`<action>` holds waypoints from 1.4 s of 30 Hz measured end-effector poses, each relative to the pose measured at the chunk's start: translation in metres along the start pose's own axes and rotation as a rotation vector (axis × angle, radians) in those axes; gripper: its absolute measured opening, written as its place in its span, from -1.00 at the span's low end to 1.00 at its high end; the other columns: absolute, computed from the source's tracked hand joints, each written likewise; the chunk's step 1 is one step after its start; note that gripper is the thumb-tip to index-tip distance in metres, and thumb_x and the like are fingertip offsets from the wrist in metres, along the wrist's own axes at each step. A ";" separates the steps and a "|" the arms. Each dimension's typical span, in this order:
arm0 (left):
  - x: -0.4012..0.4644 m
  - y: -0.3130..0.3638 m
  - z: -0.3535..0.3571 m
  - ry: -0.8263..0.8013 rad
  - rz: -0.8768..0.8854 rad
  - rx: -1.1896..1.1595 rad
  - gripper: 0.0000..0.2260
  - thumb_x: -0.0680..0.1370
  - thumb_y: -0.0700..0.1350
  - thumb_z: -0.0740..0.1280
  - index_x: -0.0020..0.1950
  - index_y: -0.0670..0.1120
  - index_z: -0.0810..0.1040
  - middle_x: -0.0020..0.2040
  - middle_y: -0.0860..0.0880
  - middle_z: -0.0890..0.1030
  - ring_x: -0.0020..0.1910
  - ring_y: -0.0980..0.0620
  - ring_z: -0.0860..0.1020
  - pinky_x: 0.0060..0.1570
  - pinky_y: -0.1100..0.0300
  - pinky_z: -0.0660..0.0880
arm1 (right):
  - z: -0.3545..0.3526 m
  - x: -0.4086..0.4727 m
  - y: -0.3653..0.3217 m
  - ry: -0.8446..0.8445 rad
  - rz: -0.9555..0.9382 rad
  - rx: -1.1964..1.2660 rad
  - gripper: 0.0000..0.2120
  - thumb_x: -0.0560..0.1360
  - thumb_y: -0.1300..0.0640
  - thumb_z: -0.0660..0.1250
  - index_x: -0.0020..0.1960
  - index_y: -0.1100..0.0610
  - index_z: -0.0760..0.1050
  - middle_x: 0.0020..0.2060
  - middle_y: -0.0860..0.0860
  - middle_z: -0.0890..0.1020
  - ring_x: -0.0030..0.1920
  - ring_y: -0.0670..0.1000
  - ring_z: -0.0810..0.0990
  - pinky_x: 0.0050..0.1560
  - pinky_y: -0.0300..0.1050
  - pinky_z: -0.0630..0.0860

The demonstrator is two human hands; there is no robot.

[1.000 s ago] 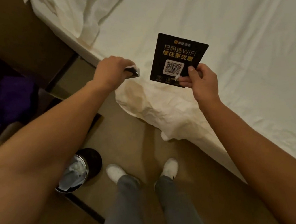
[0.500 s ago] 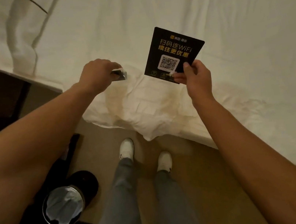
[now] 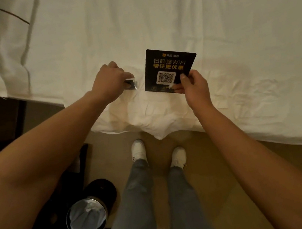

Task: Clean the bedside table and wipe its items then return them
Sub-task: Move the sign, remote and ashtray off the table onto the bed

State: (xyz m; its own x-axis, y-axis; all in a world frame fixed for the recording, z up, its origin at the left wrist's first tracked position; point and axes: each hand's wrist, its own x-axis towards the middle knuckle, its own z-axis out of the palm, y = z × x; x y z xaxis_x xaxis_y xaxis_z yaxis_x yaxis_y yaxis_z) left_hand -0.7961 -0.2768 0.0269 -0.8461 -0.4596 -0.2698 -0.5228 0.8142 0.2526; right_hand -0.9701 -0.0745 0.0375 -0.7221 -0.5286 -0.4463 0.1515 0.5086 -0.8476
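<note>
Still early: right hand is pinching the WiFi card, left hand gripping a small packet over the bed; wiping and returning pending.

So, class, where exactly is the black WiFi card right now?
In the head view, the black WiFi card is held upright in the right hand over the white bed, beside the left hand.

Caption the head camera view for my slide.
Right hand holds a black WiFi card over the bed; left hand grips a small item.
</note>
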 end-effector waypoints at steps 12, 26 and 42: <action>0.010 0.003 0.018 -0.075 -0.022 -0.008 -0.72 0.57 -0.02 0.42 0.27 -0.03 0.66 0.12 -0.10 0.69 0.23 -0.19 0.48 0.12 -0.04 0.38 | -0.003 0.003 0.014 -0.044 0.084 -0.033 -0.86 0.63 0.18 0.30 0.19 0.11 0.51 0.11 0.06 0.68 -0.07 0.04 0.75 -0.11 0.01 0.69; 0.013 0.010 0.017 -0.108 -0.041 -0.078 -0.54 0.51 -0.07 0.47 0.40 -0.05 0.52 0.32 -0.14 0.59 0.36 -0.22 0.43 0.25 -0.10 0.39 | -0.010 0.008 0.010 -0.091 0.008 -0.189 -0.78 0.55 0.23 0.36 0.18 0.06 0.53 0.10 -0.04 0.66 -0.21 -0.03 0.71 -0.35 -0.17 0.61; -0.004 0.000 0.001 -0.058 -0.109 -0.169 -0.42 0.43 0.00 0.55 0.42 -0.01 0.52 0.42 -0.12 0.49 0.44 -0.21 0.38 0.34 -0.15 0.39 | -0.014 0.009 0.004 0.029 -0.054 -0.295 -0.67 0.50 0.23 0.39 0.23 0.00 0.50 0.14 -0.14 0.58 -0.19 -0.15 0.59 -0.08 -0.09 0.64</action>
State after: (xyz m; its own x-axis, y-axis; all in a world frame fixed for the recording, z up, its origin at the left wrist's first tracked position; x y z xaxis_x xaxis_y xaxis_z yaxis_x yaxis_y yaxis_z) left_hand -0.7922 -0.2749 0.0272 -0.7790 -0.5161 -0.3562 -0.6248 0.6877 0.3699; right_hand -0.9858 -0.0677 0.0341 -0.7431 -0.5432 -0.3908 -0.0873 0.6577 -0.7482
